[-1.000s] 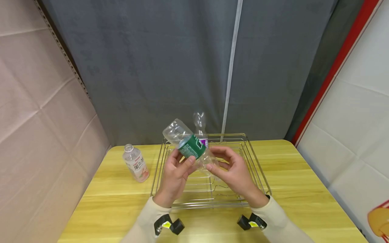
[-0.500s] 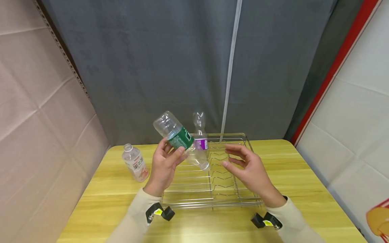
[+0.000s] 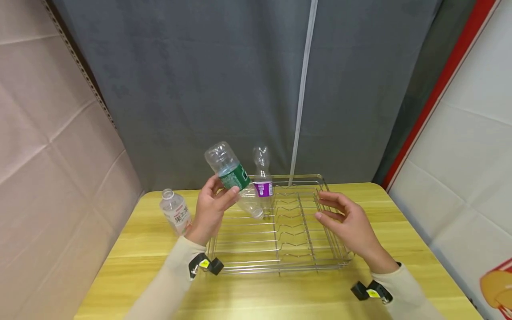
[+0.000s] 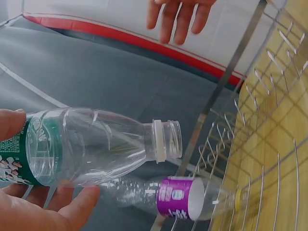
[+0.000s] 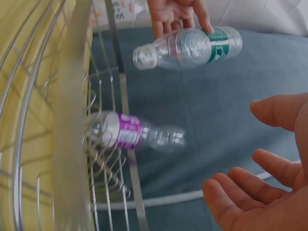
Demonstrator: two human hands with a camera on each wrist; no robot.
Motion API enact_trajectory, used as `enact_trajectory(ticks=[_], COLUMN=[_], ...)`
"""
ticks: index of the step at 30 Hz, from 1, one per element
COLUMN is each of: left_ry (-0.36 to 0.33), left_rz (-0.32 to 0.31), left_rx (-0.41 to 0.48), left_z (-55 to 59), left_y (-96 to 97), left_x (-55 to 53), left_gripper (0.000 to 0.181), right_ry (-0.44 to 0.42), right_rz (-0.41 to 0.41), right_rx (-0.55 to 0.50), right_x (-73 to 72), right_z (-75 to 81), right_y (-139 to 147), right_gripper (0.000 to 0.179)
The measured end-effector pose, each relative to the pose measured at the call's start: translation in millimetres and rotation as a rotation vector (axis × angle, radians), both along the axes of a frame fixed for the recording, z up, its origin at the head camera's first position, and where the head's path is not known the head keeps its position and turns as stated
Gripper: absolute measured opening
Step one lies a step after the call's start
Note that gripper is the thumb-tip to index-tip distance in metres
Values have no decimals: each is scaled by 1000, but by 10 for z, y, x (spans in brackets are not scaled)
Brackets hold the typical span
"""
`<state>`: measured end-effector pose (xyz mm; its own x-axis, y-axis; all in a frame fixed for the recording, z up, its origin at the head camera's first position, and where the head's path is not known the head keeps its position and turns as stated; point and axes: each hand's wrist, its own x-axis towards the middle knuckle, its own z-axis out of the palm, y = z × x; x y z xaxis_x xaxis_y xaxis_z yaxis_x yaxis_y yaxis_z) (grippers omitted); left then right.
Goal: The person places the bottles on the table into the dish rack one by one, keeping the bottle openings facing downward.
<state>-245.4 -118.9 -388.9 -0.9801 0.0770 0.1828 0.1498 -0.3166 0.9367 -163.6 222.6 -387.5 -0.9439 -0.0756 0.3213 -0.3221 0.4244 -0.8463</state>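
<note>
My left hand grips a clear plastic bottle with a green label, tilted neck-down over the wire dish rack. Its mouth is uncapped in the left wrist view, pointing toward the rack. Behind it, a clear bottle with a purple label stands upside down in the back of the rack, its neck among the wires. Over the rack's right side my right hand is held with fingers spread and nothing between them. Left of the rack, partly behind my left hand, a clear bottle with a white label stands on the table.
The wooden table runs under the rack. A grey curtain hangs right behind the table's back edge. White cloth panels close in the right side, with pale ones on the left.
My right hand has let go of the green-labelled bottle and moved right, away from it. My left hand has carried the bottle slightly left and up, turning it more upright, neck down.
</note>
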Motion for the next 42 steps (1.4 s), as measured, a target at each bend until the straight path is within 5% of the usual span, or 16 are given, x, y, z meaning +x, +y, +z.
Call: enact_trajectory(ticks=[13,26,37,42], left_ry=[-70,-213,-230,-227], left_rz=[34,17,14,12], left_rx=[-136,-258,-341,-381], left_z=[-107,-407,-554,-585], left_y=[-57,-55,18,79], left_x=[-410,-818,-1037,-1072], left_gripper=[70,79,82,79], right_ry=[-99,-171,-307,-329], right_rz=[-121,-150,-83,-86], right_rx=[154,228,19,8], right_x=[-82,-190,-216,-227], right_z=[-171,-505,-691,-693], right_y=[476,704,655,623], right_gripper=[62,51,52,51])
